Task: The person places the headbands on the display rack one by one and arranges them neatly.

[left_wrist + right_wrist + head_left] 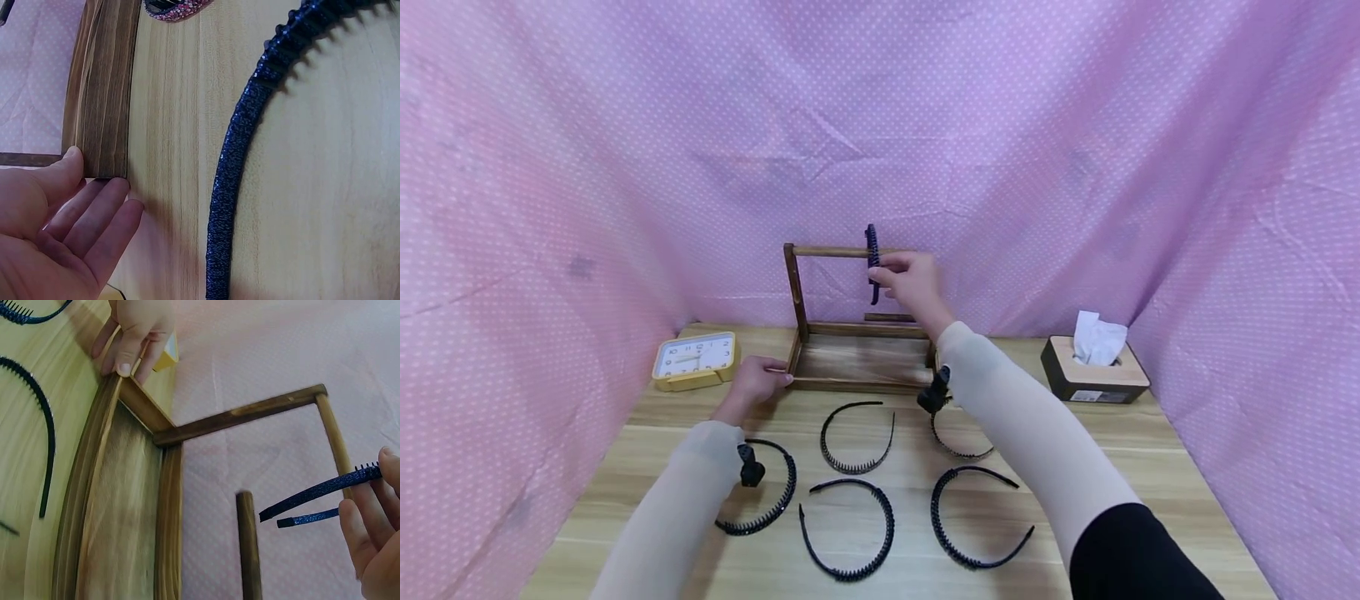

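Pink dotted cloth (880, 125) hangs behind and beside a pale wood-grain table (1120, 467). From the lower right, the right forearm (1033, 425) stretches forward and inward, wrist raised above the tabletop, and the right hand (916, 282) pinches a dark blue toothed headband (872, 250) between thumb and fingers, at the top bar (831, 251) of a wooden stand (850, 385); whether the bar passes between the headband's ends, I cannot tell. Lower down, the left forearm (673, 496) reaches forward, its left hand (756, 383) gripping the stand's near left corner, thumb on the top edge, fingers slightly parted against the end. Just left of those fingers stands a yellow clock (695, 360). Nearer the person than either hand's fingers lie five more headbands (892, 521), one partly behind the right arm. Well right of the right fingers sits a tissue box (1093, 377).
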A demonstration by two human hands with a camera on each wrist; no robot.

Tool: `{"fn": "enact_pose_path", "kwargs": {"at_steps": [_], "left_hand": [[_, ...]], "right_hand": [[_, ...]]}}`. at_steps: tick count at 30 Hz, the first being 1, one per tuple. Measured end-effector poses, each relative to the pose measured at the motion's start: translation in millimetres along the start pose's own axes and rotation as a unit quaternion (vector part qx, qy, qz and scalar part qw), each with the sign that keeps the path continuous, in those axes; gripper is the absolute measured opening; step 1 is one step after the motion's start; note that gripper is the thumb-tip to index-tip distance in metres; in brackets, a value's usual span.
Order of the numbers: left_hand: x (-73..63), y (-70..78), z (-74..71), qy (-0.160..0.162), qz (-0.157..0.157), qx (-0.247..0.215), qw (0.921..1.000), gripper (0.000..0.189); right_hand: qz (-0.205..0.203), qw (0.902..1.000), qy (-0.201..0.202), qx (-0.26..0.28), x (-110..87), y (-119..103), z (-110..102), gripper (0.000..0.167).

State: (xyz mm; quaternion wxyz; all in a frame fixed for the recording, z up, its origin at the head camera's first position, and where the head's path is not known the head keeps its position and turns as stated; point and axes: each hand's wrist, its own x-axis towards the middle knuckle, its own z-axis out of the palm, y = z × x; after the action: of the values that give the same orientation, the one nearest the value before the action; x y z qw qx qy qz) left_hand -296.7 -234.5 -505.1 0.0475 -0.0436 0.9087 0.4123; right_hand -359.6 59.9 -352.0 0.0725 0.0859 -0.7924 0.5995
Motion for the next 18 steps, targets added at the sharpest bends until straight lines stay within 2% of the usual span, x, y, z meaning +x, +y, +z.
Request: {"fn": "enact_pose_path", "kwargs": {"at_steps": [6,9,13,18], "left_hand": [[-3.4,2.5,1.4,-0.003,-0.01,-0.009,0.9999,0.038],[-4.6,1.5,2.8,-0.004,-0.004,-0.004,1.0,0.038],[-3.3,0.8,4.4,-0.002,0.006,0.001,1.0,0.037],[-4.9,1.3,2.8,-0.008,-0.002,0.003,1.0,0.037]], "right_hand": [[-0.007,0.9998,-0.017,0.007,2.6,-0.3,34.2,0.025],[-0.005,0.9997,-0.023,0.01,1.6,-2.4,48.6,0.024],[-0.01,0.9996,-0.026,-0.008,2.1,-5.0,63.3,0.023],[-0.015,0.9991,-0.027,-0.028,1.3,-6.8,80.7,0.023]]}}
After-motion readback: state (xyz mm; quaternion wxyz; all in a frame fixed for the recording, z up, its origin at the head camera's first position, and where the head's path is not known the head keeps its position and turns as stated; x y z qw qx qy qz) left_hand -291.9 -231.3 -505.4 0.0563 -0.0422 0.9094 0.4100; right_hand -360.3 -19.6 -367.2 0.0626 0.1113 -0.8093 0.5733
